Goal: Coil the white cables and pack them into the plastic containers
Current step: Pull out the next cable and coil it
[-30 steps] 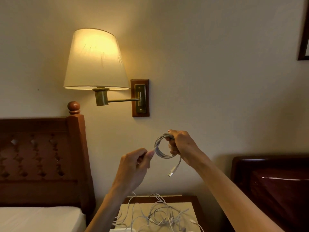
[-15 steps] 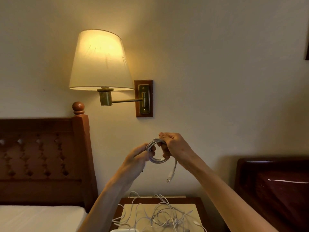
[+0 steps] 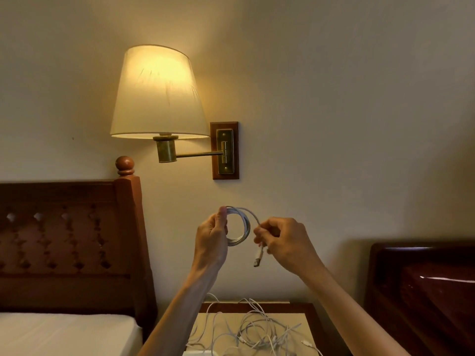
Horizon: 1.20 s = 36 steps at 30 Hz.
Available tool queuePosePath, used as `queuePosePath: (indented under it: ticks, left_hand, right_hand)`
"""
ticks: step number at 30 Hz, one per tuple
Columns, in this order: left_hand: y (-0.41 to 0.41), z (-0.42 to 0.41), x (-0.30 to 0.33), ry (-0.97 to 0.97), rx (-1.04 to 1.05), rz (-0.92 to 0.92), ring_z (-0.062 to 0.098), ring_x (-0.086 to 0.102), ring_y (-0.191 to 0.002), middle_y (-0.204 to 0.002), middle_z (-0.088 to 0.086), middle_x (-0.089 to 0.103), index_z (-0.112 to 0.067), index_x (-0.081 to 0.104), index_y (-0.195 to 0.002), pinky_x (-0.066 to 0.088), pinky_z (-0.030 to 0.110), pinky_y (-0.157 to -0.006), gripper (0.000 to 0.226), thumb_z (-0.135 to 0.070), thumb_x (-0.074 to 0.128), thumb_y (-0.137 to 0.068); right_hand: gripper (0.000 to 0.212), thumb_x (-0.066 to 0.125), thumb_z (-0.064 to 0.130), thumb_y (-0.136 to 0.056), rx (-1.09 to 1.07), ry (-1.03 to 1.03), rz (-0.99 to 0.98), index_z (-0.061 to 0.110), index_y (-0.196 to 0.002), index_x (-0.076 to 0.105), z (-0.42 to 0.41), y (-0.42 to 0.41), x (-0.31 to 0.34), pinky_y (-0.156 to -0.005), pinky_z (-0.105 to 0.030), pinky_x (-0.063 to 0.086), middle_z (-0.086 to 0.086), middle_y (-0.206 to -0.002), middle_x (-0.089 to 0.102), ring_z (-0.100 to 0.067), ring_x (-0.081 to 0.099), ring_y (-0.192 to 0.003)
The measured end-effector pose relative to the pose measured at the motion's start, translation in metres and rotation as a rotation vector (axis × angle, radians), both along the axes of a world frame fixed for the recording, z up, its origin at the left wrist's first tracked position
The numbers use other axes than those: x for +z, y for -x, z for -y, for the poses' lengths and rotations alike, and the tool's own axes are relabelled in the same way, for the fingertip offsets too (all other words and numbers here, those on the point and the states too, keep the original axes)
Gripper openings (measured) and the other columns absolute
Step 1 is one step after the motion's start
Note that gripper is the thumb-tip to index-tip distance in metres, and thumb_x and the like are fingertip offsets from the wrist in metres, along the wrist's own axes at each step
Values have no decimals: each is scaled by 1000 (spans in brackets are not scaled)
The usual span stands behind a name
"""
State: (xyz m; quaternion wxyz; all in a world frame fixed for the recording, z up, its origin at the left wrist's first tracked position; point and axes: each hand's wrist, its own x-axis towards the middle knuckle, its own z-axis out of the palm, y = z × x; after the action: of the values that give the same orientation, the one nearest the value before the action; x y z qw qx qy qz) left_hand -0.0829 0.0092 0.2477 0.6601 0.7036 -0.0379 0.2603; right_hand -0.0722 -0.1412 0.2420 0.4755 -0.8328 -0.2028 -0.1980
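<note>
A white cable [image 3: 243,228], wound into a small coil of several loops, is held up in front of the wall. My left hand [image 3: 212,238] grips the coil's left side. My right hand [image 3: 281,241] pinches the cable's loose end just right of the coil, and the USB plug [image 3: 257,258] hangs below the fingers. A tangle of loose white cables [image 3: 253,330] lies on the bedside table [image 3: 307,308] below. A white edge [image 3: 200,353] shows at the bottom border; I cannot tell what it is.
A lit wall lamp [image 3: 158,95] on a brass arm hangs above the hands. A carved wooden headboard [image 3: 69,242] and white mattress [image 3: 64,334] are at the left. Dark glossy wooden furniture [image 3: 421,291] stands at the right.
The coil passed from my right hand to my left hand. My right hand moved right and took the loose end near the plug. The view shifted slightly.
</note>
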Motion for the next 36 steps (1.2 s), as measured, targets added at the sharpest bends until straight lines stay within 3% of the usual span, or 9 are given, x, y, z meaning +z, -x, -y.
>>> queuePosePath:
  ticks: [2, 5, 9, 12, 16, 20, 25, 29, 36]
  left_hand:
    - [-3, 3, -5, -13, 19, 15, 11, 33, -58, -63, 0, 37, -10, 58, -78, 32, 20, -54, 43, -40, 37, -100]
    - [-3, 8, -13, -86, 73, 82, 9, 38, -56, -61, -5, 42, -19, 67, -95, 34, 10, -45, 34, -34, 37, -102]
    - [-3, 14, -10, -70, 68, 87, 11, 42, -60, -65, -2, 47, -16, 68, -101, 37, 12, -49, 37, -36, 37, -101]
    - [-2, 13, -1, 12, 27, 45, 13, 37, -63, -66, 3, 40, -17, 62, -82, 34, 24, -58, 40, -40, 36, -101]
    - [6, 14, 3, 69, -16, 15, 15, 36, -67, -68, 5, 39, -10, 50, -70, 33, 26, -64, 45, -40, 37, -100]
    - [12, 8, 0, 107, -60, -14, 18, 35, -68, -67, 6, 37, -12, 46, -67, 31, 29, -68, 45, -41, 36, -100]
    - [16, 8, 0, 155, -92, -54, 20, 35, -69, -62, 2, 36, -15, 41, -63, 32, 32, -75, 46, -41, 36, -101]
    - [15, 6, 4, 169, -84, -44, 19, 36, -69, -64, 4, 38, -15, 42, -63, 32, 31, -72, 46, -41, 37, -101]
    - [17, 1, 1, 229, -88, -95, 15, 32, -62, -59, -1, 38, -17, 45, -64, 27, 35, -65, 43, -37, 39, -101]
  right_hand:
    - [13, 65, 26, -91, -40, 4, -25, 15, -89, 72, 6, 7, 1, -66, -17, 53, 3, -78, 71, -7, 66, -70]
    - [19, 64, 22, -90, 140, -368, -278, 5, -90, 72, 10, 17, 15, -59, -20, 54, -5, -73, 69, -11, 64, -60]
    - [11, 64, 7, -87, 241, -651, -268, 1, -95, 69, -4, 23, 21, -67, -26, 60, -13, -85, 73, -22, 74, -76]
    - [7, 69, 2, -84, 128, -550, -36, 4, -91, 70, -20, 20, 6, -72, -25, 60, -7, -86, 72, -16, 74, -79]
    - [13, 80, 22, -77, -213, -119, 402, 17, -83, 70, -31, 4, -19, -62, -13, 43, 12, -80, 63, -6, 57, -73]
    - [22, 81, 32, -75, -317, -56, 519, 23, -73, 61, -32, -2, -24, -59, -19, 39, 12, -79, 52, -9, 44, -75]
    - [31, 79, 11, -76, -124, -289, 411, 25, -78, 51, -32, 0, -19, -80, -11, 48, 8, -98, 52, -8, 56, -94]
    - [27, 71, -1, -83, 194, -499, 219, 15, -88, 49, -29, 0, -12, -86, -30, 57, -2, -104, 63, -18, 69, -97]
    - [29, 68, -6, -84, 457, -292, 30, 9, -97, 47, -8, 1, -7, -85, -35, 58, -7, -102, 60, -27, 67, -97]
